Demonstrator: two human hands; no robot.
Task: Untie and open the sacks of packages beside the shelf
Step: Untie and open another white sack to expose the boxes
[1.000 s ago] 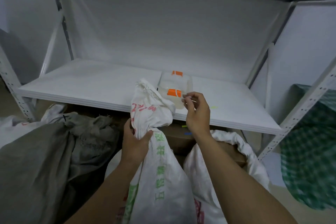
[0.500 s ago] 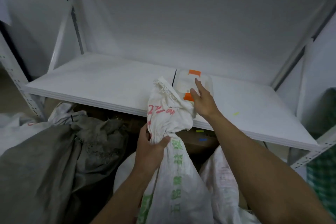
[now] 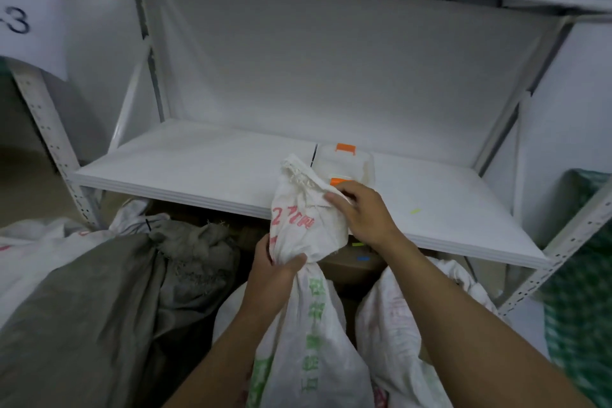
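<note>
The left hand (image 3: pixel 278 275) grips the bunched neck of the white woven sack (image 3: pixel 308 325). Just above it, the right hand (image 3: pixel 366 214) pinches the sack's gathered top. Red print beside the right hand begins with "2". The green characters below the left hand are unreadable. A paper sign (image 3: pixel 29 20) far left shows "3".

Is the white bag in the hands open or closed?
Closed. The left hand grips the white sack at its pinched neck, and the right hand holds its gathered top.
</note>
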